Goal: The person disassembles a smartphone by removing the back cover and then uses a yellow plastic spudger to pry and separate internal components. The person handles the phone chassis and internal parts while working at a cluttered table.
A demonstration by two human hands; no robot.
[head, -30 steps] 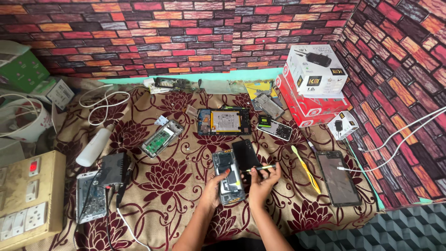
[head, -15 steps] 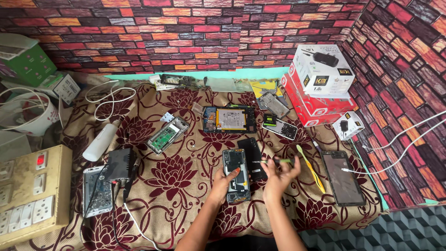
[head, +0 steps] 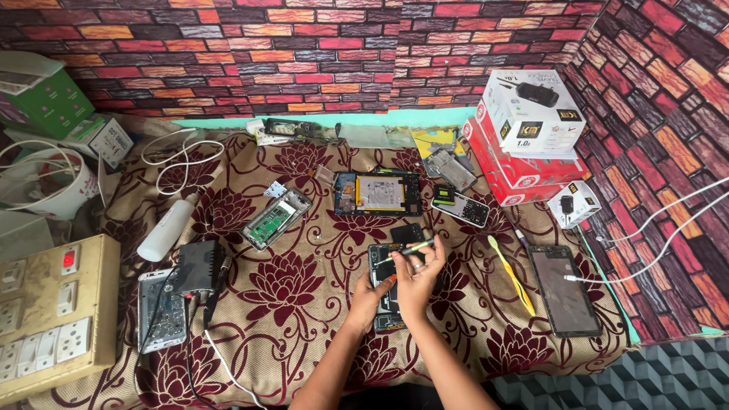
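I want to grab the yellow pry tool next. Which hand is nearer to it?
Right. The right hand, holding a screwdriver over the opened phone, sits just left of the yellow pry tool. The left hand is farther left, on the phone's left edge.

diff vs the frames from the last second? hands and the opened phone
The right hand let go of the flat black part, now lying above the opened phone, and picked up a thin yellow-banded screwdriver, tip over the phone. The left hand still steadies the phone. Surrounding parts on the floral cloth unchanged.
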